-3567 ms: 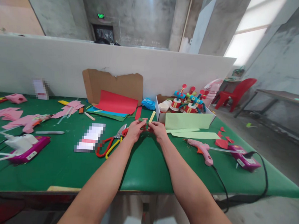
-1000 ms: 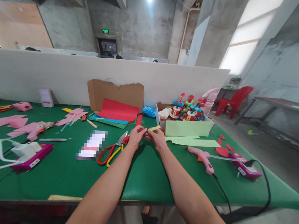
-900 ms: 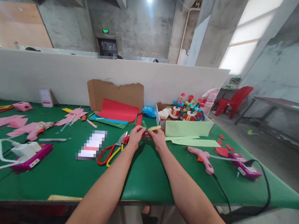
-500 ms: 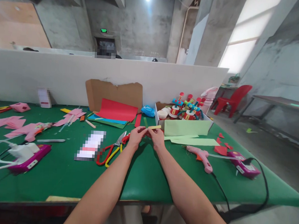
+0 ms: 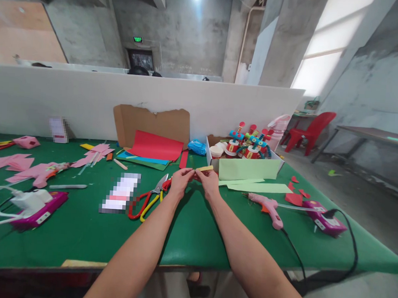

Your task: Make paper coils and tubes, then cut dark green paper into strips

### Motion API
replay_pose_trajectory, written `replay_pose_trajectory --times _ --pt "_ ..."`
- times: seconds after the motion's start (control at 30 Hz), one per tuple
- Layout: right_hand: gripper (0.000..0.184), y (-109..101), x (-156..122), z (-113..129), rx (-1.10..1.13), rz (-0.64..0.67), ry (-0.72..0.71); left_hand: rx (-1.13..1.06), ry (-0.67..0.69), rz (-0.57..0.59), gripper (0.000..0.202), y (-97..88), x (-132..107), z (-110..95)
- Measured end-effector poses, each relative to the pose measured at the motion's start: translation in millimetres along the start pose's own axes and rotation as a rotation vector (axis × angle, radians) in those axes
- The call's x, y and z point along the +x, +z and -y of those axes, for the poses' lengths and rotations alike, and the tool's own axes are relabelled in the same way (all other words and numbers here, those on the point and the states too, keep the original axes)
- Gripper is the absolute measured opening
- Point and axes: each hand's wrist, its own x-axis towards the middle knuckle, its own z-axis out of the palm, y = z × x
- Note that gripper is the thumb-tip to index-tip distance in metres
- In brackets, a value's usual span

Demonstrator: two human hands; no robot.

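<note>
My left hand (image 5: 182,181) and my right hand (image 5: 207,182) meet over the middle of the green table, fingertips pinched together. Between them are narrow paper strips: a yellow strip (image 5: 205,168) points out to the right over my right fingers, and a dark green strip (image 5: 191,161) stands up behind my left fingers. How the strips join is hidden by the fingers. Close to my left wrist lie red-handled scissors (image 5: 144,206) and a yellow-handled tool (image 5: 151,208), partly covered by the hand.
Behind my hands is a box (image 5: 278,168) of paper-cup figures, with light green paper (image 5: 246,170) against its front. At right lie a pink glue gun (image 5: 267,209) and a purple power strip (image 5: 326,222). Coloured paper sheets (image 5: 157,146) lean on cardboard (image 5: 129,122); pink paper lies left.
The green strip's upright end has shifted slightly left and looks blurred. The yellow strip has moved a little left. Both hands keep their pinch in nearly the same place.
</note>
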Motion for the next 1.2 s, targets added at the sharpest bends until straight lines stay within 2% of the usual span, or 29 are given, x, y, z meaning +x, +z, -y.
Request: replay_pose_trajectory --times 0.17,0.43,0.83,1.2 --pt "0.019 -2.6 0.9 1.6 0.015 0.021 0.051 0.001 -0.005 -0.018 0.041 -0.7 1.2 0.9" --pt "0.016 -0.7 -1.4 2.3 -0.029 0.024 -0.005 -0.041 -0.013 -0.006 0.042 1.0 1.7 3.3" --pt "0.017 -4.4 2.6 7.8 0.151 0.057 0.22 -0.162 -0.058 0.046 0.042 1.9 0.1 -3.8" --pt "0.026 -4.2 -0.6 8.2 0.222 0.102 0.203 -0.142 -0.033 0.066 0.041 1.8 -0.5 -4.7"
